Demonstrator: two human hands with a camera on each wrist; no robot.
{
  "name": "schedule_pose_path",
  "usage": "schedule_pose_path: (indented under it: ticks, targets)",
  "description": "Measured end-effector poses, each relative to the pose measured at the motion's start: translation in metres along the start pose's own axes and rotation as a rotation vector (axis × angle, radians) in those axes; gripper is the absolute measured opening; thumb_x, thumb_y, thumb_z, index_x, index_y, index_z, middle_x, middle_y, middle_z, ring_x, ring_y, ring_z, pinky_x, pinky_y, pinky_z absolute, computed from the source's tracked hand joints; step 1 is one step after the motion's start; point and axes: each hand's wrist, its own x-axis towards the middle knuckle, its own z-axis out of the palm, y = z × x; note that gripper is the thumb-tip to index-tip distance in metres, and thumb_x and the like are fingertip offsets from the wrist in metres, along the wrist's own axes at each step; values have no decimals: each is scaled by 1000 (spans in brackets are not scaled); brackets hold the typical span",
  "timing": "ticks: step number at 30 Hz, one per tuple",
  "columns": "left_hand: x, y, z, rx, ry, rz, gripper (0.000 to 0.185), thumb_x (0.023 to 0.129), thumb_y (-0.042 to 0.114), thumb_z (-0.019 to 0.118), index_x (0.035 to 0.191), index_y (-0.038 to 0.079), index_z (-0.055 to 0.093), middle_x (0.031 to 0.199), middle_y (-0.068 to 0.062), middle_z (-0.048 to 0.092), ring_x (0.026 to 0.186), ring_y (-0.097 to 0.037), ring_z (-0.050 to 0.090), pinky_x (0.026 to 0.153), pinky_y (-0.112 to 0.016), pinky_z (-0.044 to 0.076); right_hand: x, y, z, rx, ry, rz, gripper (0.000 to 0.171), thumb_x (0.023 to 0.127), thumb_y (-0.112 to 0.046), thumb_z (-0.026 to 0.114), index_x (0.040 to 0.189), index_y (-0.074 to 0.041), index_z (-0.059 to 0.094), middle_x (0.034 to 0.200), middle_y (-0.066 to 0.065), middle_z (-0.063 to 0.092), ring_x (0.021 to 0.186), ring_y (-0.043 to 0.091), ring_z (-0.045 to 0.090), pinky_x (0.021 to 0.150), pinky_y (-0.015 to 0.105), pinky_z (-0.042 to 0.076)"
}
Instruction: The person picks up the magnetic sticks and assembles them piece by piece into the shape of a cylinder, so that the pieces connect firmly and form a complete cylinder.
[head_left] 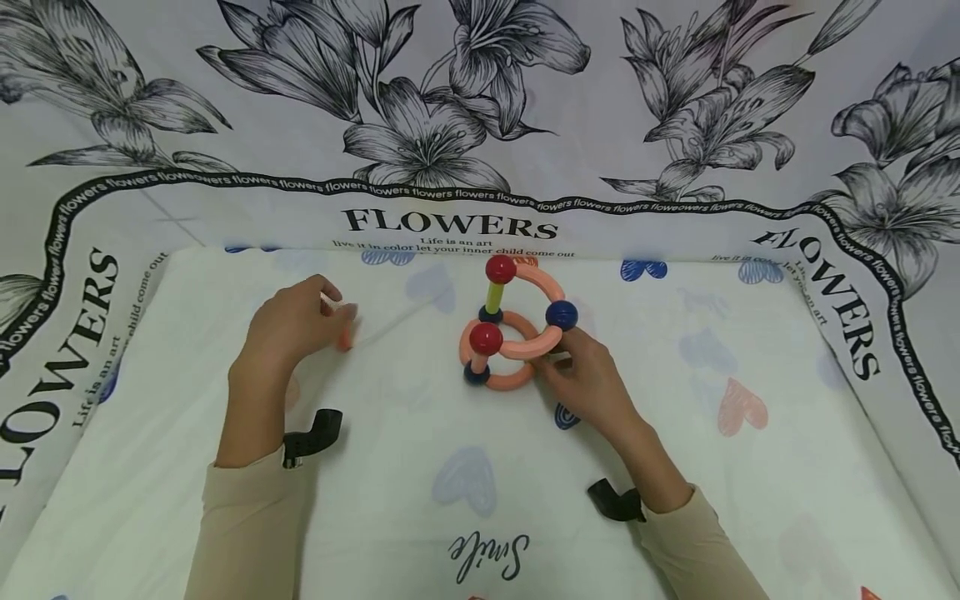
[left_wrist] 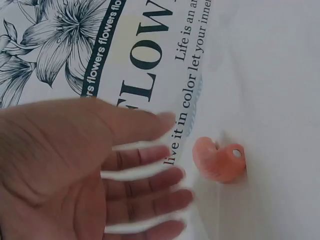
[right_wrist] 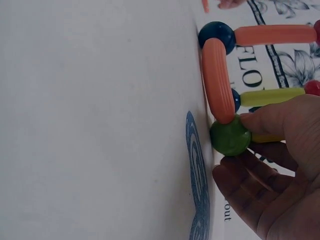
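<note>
1. a white cloth-covered table (head_left: 420,517), printed with pale blue and pink hearts and the word "smile" near its front edge, carries everything.
2. a toy frame of curved salmon plastic rods and red, dark blue and green balls (head_left: 513,333) stands near the middle, toward the back edge.
3. a loose short curved salmon plastic rod (left_wrist: 220,162) lies on the cloth, left of the frame and apart from it.
</note>
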Motion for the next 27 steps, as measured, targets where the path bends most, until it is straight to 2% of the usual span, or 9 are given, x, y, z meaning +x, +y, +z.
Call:
schedule_pose_path:
  ticks: [2, 5, 8, 13, 17, 21, 24, 27]
  targets:
    - [0, -5, 1, 34, -6, -37, 58, 105, 50, 54, 134, -1, 56, 132, -26, 68, 113, -43, 65, 87, -54, 50, -1, 0, 1, -6, 2, 2, 24, 98, -19, 76, 119, -9, 70, 114, 10, 75, 106, 25, 75, 89, 45, 64]
    - [2, -8, 3, 52, -32, -67, 61, 106, 53, 51, 131, -2, 59, 134, -26, 68, 113, -42, 64, 87, -53, 50, -1, 0, 1, -14, 6, 6, 24, 98, -19, 77, 118, -9, 70, 113, 9, 75, 105, 24, 75, 89, 44, 64]
    - [6, -7, 7, 32, -45, -82, 59, 106, 52, 52, 129, -1, 62, 135, -24, 68, 113, -40, 63, 88, -52, 50, -1, -1, 1, -16, 6, 11, 23, 97, -20, 77, 117, -8, 71, 111, 9, 75, 104, 24, 74, 88, 44, 65]
    - [10, -1, 11, -3, -29, -96, 54, 105, 49, 56, 125, -1, 66, 128, -22, 71, 108, -38, 63, 85, -48, 50, -2, -1, 0, -11, 4, 1, 22, 98, -19, 76, 116, -7, 71, 110, 10, 74, 104, 24, 74, 88, 44, 65]
    - [10, 0, 11, -41, -46, -68, 54, 105, 48, 56, 124, 0, 68, 125, -20, 73, 109, -36, 62, 89, -50, 50, -1, 0, 1, -12, 10, -11, 24, 98, -17, 76, 118, -7, 70, 111, 10, 74, 104, 25, 74, 88, 44, 65]
    - [7, 1, 8, -75, -118, -24, 57, 106, 52, 54, 125, 0, 68, 122, -18, 72, 115, -36, 60, 99, -54, 49, -2, -1, 1, -13, 7, -6, 23, 98, -18, 76, 118, -7, 70, 111, 10, 75, 104, 25, 74, 88, 44, 65]
    - [6, 3, 6, -93, -167, 16, 58, 107, 55, 53, 123, 2, 68, 118, -14, 71, 116, -34, 58, 99, -53, 47, -1, -2, 0, -18, 7, 1, 22, 98, -19, 76, 116, -8, 71, 110, 9, 75, 103, 24, 74, 87, 43, 65]
    - [7, 5, 6, -117, -184, 44, 57, 107, 57, 53, 121, 3, 68, 114, -12, 73, 113, -31, 56, 96, -47, 46, -1, -2, 0, -25, 11, 0, 22, 98, -19, 76, 116, -7, 71, 109, 9, 75, 102, 24, 74, 87, 44, 65]
